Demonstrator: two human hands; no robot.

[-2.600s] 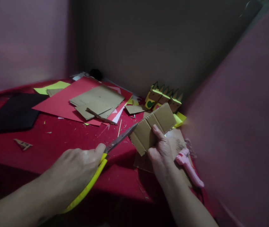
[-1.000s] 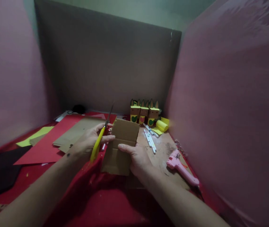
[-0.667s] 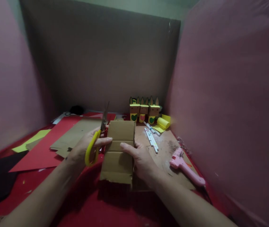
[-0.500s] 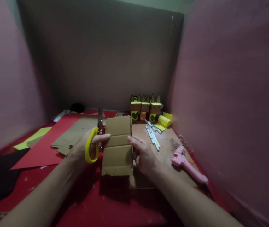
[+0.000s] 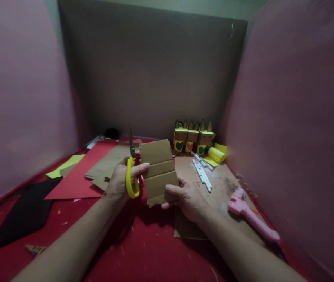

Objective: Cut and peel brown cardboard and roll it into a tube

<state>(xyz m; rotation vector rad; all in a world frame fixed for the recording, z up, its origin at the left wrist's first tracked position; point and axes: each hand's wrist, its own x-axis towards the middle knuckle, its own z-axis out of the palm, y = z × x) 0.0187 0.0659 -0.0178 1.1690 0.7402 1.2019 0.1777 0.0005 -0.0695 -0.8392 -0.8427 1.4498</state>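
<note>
A piece of brown cardboard point(image 5: 158, 156) with crease lines across it is held up between both hands, slightly tilted. My left hand point(image 5: 120, 178) is closed on its left edge, thumb on the front face. Scissors with a yellow handle point(image 5: 132, 178) also hang in that hand, blades pointing up and away. My right hand point(image 5: 192, 199) grips the lower right corner, thumb in front and fingers behind. The fingers behind the cardboard are mostly hidden.
On the red table point(image 5: 120, 246) lie red paper point(image 5: 75, 182), a black sheet point(image 5: 22, 213) and cardboard pieces point(image 5: 105, 160). To the right, a cardboard mat point(image 5: 222, 184) carries white markers point(image 5: 202, 174), yellow paper point(image 5: 216, 154) and a pink glue gun point(image 5: 251, 215). Several box figures point(image 5: 193, 136) stand behind.
My right hand has slid from the cardboard's right side down to its lower corner. The cardboard has tilted, and its lowest flap no longer shows flat. The whole view has shifted a little.
</note>
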